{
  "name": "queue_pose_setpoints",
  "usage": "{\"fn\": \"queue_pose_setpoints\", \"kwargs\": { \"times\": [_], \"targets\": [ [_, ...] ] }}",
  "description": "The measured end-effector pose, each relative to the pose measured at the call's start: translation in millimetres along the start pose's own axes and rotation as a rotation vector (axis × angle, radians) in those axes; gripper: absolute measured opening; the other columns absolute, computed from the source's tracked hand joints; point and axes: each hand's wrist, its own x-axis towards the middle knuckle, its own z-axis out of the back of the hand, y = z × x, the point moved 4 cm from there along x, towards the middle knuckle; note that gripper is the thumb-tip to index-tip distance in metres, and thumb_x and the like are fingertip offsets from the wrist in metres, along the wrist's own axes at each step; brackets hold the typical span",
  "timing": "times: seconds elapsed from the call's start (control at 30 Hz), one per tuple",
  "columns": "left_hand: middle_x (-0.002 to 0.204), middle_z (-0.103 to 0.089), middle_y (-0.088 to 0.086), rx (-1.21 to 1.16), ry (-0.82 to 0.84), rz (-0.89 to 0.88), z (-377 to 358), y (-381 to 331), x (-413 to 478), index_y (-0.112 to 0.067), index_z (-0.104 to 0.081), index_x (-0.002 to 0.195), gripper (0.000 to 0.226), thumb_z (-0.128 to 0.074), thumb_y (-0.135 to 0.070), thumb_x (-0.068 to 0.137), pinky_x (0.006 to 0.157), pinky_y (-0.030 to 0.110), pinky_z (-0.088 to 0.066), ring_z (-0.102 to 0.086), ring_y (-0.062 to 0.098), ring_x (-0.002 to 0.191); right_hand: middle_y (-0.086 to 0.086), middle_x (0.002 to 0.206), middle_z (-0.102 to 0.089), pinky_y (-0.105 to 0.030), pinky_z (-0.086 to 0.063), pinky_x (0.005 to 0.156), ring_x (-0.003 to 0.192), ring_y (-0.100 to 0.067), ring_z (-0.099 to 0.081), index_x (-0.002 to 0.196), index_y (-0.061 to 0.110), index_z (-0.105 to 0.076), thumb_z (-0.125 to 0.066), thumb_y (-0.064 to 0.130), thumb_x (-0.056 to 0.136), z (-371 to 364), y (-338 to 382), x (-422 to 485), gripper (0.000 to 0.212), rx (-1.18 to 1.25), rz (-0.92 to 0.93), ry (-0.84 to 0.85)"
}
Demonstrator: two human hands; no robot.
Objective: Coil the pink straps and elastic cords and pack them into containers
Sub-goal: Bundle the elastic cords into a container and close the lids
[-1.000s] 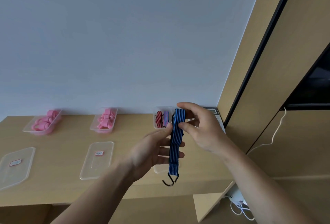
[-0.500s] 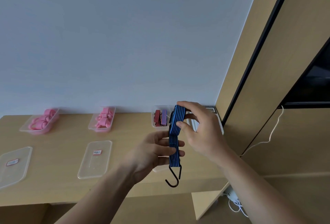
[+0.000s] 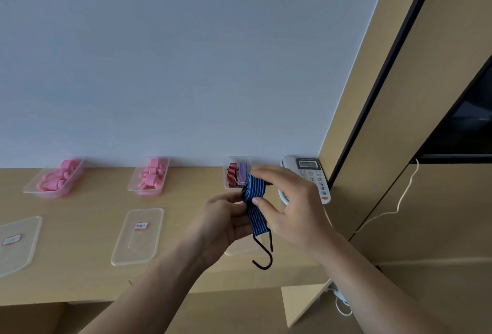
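- Blue cord (image 3: 256, 190): flat woven elastic with thin dark lengthwise stripes. The upper part is rolled into a tight round coil, and the tail hangs straight to a black J-shaped wire hook (image 3: 265, 256). It is held in the air just left of the telephone (image 3: 310, 174).
- Right hand (image 3: 295, 214): fingers arch over the coil and the thumb presses its lower face, grasping the coil.
- Left hand (image 3: 226, 223): thumb and curled fingers pinch the tail just under the coil.
- Clear plastic tub (image 3: 238, 159), left of the telephone at the wall: holds 2 rolled cords, 1 red-black striped (image 3: 232, 174) and 1 purple (image 3: 242, 171).
- Middle tub (image 3: 133, 187) and far tub (image 3: 32, 187), further left of the telephone: both hold pink straps (image 3: 151, 176) in loose soft rolls.
- 2 flat clear lids (image 3: 138, 243) with rounded corners, each with 1 small label, lie on the smooth wooden desk (image 3: 80, 200), left of the telephone and nearer the camera.
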Motion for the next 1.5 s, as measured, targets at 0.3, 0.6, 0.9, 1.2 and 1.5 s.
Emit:
{"fn": "queue_pose_setpoints", "kwargs": {
  "times": [0.3,0.6,0.9,1.2,1.5],
  "targets": [
    [0.094,-0.075,0.026,-0.158,-0.045,0.024,11.9,-13.2,2.7,0.006,-0.07,0.109,0.03,-0.047,-0.009,0.098,0.068,0.043,-0.064,-0.075,0.04,0.083,0.0,0.12,-0.07,-0.027,-0.049,0.099,0.114,-0.01,-0.063,0.11,0.008,-0.074,-0.081,-0.003,0.075,-11.2,-3.7,-22.5,0.037,-0.001,0.028,-0.005],
    [0.1,-0.071,0.02,-0.041,0.004,-0.073,30.5,-15.3,14.8,0.001,-0.072,0.109,0.031,-0.081,-0.016,0.084,0.077,0.039,-0.062,-0.073,0.029,0.083,0.003,0.117,-0.072,-0.033,-0.054,0.092,0.113,-0.012,-0.066,0.102,0.009,-0.077,-0.077,-0.001,0.077,-25.6,6.3,-33.3,0.027,0.106,-0.033,0.001],
    [0.091,-0.073,0.016,-0.063,-0.042,-0.074,62.0,-29.8,14.1,0.001,-0.073,0.096,0.03,-0.082,-0.013,0.071,0.074,0.038,-0.064,-0.074,0.033,0.087,0.012,0.088,-0.068,-0.021,-0.05,0.068,0.07,-0.001,-0.059,0.096,0.029,-0.075,-0.076,0.018,0.085,-77.4,-30.7,-49.1,0.016,0.092,-0.764,0.303],
    [0.092,-0.068,0.013,0.108,-0.01,-0.054,105.9,-35.4,4.4,0.005,-0.068,0.11,0.025,-0.074,-0.004,0.087,0.085,0.041,-0.061,-0.071,0.027,0.085,0.003,0.081,-0.077,-0.045,-0.06,0.078,0.076,-0.017,-0.074,0.084,0.022,-0.079,-0.068,0.0,0.083,-136.6,-29.8,-46.6,0.025,0.481,-1.061,0.175],
    [0.102,-0.077,0.01,0.172,-0.07,0.046,130.3,-12.2,32.1,-0.004,-0.074,0.113,0.029,-0.077,-0.008,0.085,0.084,0.041,-0.057,-0.074,0.018,0.095,-0.014,0.115,-0.073,-0.043,-0.052,0.098,0.111,-0.028,-0.069,0.118,0.006,-0.07,-0.063,0.012,0.095,-153.4,-31.6,-53.9,0.025,1.004,-1.177,-0.044]
  ]
}}
